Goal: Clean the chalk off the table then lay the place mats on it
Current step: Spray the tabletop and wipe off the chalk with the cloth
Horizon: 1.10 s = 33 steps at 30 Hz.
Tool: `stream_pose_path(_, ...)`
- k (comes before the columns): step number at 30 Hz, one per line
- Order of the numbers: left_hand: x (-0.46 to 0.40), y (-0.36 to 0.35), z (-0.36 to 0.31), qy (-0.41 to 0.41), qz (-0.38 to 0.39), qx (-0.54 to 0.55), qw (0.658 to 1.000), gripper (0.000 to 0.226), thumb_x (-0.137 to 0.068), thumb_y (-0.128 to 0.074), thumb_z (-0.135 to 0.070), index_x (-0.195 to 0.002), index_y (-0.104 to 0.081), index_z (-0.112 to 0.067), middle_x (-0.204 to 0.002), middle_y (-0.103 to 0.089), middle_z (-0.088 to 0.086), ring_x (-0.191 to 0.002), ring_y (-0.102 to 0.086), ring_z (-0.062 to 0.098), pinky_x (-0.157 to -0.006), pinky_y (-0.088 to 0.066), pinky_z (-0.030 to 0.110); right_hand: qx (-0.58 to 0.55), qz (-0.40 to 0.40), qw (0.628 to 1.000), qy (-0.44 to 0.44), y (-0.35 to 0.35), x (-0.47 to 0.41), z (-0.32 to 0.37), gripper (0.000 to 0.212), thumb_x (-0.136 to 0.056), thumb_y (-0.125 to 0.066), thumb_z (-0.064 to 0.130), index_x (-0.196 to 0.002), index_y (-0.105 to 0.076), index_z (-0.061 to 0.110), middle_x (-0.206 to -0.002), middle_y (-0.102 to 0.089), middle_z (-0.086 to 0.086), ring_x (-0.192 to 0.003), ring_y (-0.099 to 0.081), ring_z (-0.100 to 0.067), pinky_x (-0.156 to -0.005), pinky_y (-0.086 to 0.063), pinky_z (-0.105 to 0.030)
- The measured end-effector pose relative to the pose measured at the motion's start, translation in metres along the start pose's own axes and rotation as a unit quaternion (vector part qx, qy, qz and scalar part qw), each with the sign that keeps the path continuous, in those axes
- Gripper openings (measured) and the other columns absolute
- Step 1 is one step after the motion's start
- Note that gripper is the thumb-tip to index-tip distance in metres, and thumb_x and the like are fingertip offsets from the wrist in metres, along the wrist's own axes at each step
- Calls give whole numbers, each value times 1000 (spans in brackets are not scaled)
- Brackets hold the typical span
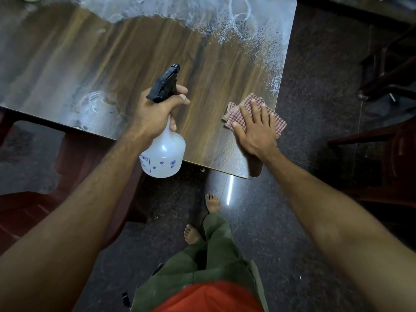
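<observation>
L hand [155,109] grips spray bottle [163,152] over table [94,64] near edge, R hand [255,127] flat w/ fingers straight on cloth [278,123] at near-right corner, chalk [236,25] smeared at far edge, cut off by frame top.

One table [112,52], one spray bottle [163,152], one checked cloth [276,124], two hands [155,109] [255,129].

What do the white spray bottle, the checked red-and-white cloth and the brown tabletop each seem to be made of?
White spray bottle: translucent plastic with a matte black plastic trigger head. Checked red-and-white cloth: soft woven fabric, probably cotton, folded with visible weave. Brown tabletop: glossy wood-grain surface, possibly laminate, judging by its reflections.
</observation>
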State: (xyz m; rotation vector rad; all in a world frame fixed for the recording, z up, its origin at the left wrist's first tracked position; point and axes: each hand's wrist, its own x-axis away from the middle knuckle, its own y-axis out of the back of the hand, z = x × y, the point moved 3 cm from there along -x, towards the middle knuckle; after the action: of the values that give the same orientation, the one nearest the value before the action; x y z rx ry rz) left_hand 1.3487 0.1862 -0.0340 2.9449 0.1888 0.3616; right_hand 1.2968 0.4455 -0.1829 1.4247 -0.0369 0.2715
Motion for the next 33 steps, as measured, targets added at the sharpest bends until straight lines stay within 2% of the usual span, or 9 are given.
stream_pose_path(5, -5, -4, -1, 6, -3, 2, 1000, 13, -91, -62, -15, -103, -66, -11, -102, -72, 9, -36, -47, 17, -48, -44, 22, 12, 20, 997, 72, -9, 20, 50, 69, -98, -13, 64, -158, -10, 31, -166, 2, -4, -152, 5, -29, -122, 5, -48)
stream_pose_path(9, -14, -7, -8, 7, 3, 8, 1000, 14, -92, -62, -14, -104, -66, -10, -103, -72, 10, -36, -46, 18, -48, -44, 22, 25, 20, 992, 125, -20, 64, 48, 67, -97, -16, 65, -156, -12, 34, -166, -4, 2, -153, -1, -25, -122, -2, -46)
stream_pose_path(12, -22, -5, -12, 8, -2, 11, 1000, 17, -92, -61, -14, -107, -66, -7, -103, -72, 11, -36, -46, 19, -48, -44, 23, 23, 22, 993, 116, -14, 55, 25, 69, -95, -20, 68, -155, -21, 35, -165, -12, 3, -152, -9, -25, -121, -5, -45)
stream_pose_path(16, -36, -4, -13, 4, -6, 20, 1000, 22, -87, -64, -21, -105, -67, -9, -104, -72, 9, -36, -46, 19, -50, -45, 24, 29, 24, 997, 68, 5, -9, -9, 74, -92, -7, 71, -157, -8, 37, -166, 4, 1, -152, 3, -25, -122, 3, -49)
stream_pose_path(21, -55, -8, -14, 14, -28, 34, 999, 31, -78, -64, -29, -104, -68, -12, -102, -71, 11, -37, -47, 18, -57, -45, 29, 7, 7, 1000, 5, 20, -85, -10, 74, -93, -13, 68, -158, -14, 32, -167, -3, -3, -153, 0, -29, -123, 1, -49)
stream_pose_path(23, -63, -13, -17, 15, -38, 36, 999, 34, -76, -65, -30, -104, -68, -10, -107, -71, 8, -37, -47, 18, -57, -44, 29, 29, 5, 999, 30, 17, -85, 8, 73, -95, -13, 67, -158, -13, 31, -166, -1, -5, -152, 0, -30, -122, 1, -49)
stream_pose_path(28, -88, -34, -30, 21, -58, 51, 997, 26, -79, -65, -27, -100, -68, -13, -109, -70, 9, -35, -47, 17, -52, -44, 28, 26, 50, 977, 207, 2, -28, 32, 68, -98, -18, 65, -157, -15, 33, -166, -2, 0, -153, 5, -26, -123, -2, -48)
stream_pose_path(31, -104, -41, -33, 28, -67, 58, 996, 22, -82, -64, -25, -100, -68, -13, -110, -70, 7, -35, -46, 18, -49, -44, 25, 37, 63, 972, 222, 6, -24, 1, 67, -97, -19, 68, -156, -19, 35, -166, -4, 2, -153, 1, -24, -123, -4, -50)
stream_pose_path(33, -113, -42, -32, 32, -74, 54, 995, 17, -87, -64, -20, -102, -67, -12, -112, -70, 8, -36, -46, 18, -49, -44, 25, 43, 60, 982, 176, 19, -61, -29, 70, -95, -18, 69, -156, -12, 36, -165, 3, -1, -152, 3, -26, -121, 6, -51)
